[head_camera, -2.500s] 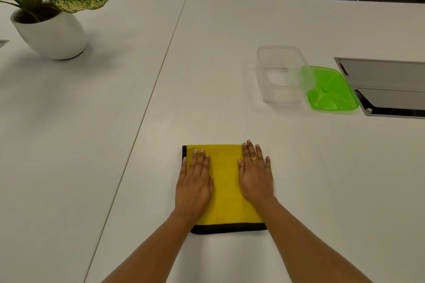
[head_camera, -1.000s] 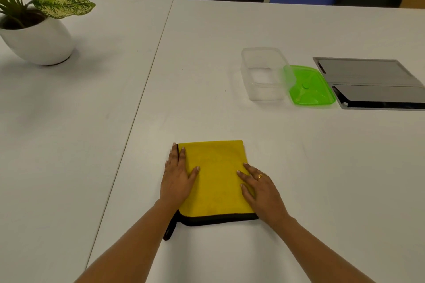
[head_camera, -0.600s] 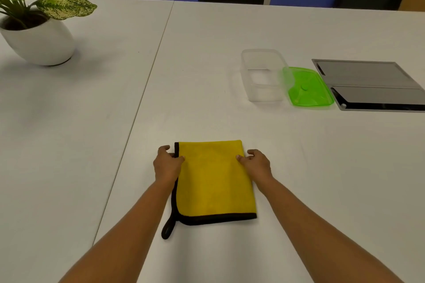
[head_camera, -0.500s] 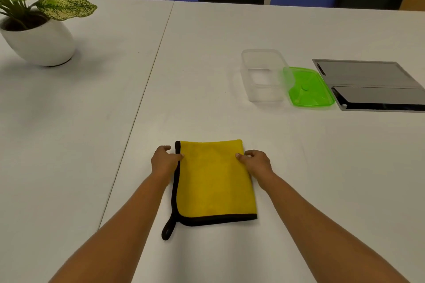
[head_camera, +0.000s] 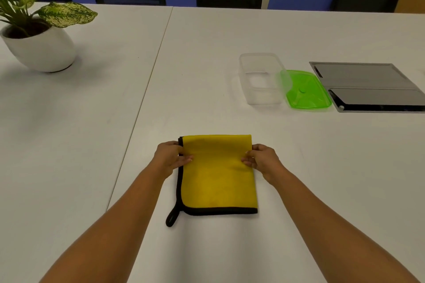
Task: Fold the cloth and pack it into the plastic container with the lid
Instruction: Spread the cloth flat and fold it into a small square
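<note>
A yellow cloth (head_camera: 217, 179) with black trim lies folded into a rectangle on the white table, a black loop hanging off its near left corner. My left hand (head_camera: 170, 158) pinches its left edge near the far corner. My right hand (head_camera: 262, 159) pinches the right edge at the same height. Far to the right stands the clear plastic container (head_camera: 262, 78), open and with nothing in it. Its green lid (head_camera: 307, 89) lies flat against the container's right side.
A potted plant in a white pot (head_camera: 40, 48) stands at the far left. A grey flat panel (head_camera: 370, 86) lies right of the lid. A seam (head_camera: 147, 85) between two tabletops runs left of the cloth. Dark chairs line the table's far edge.
Both hands went from lying flat on the cloth to its side edges, and now pinch them near the far corners. The cloth has stayed flat in place.
</note>
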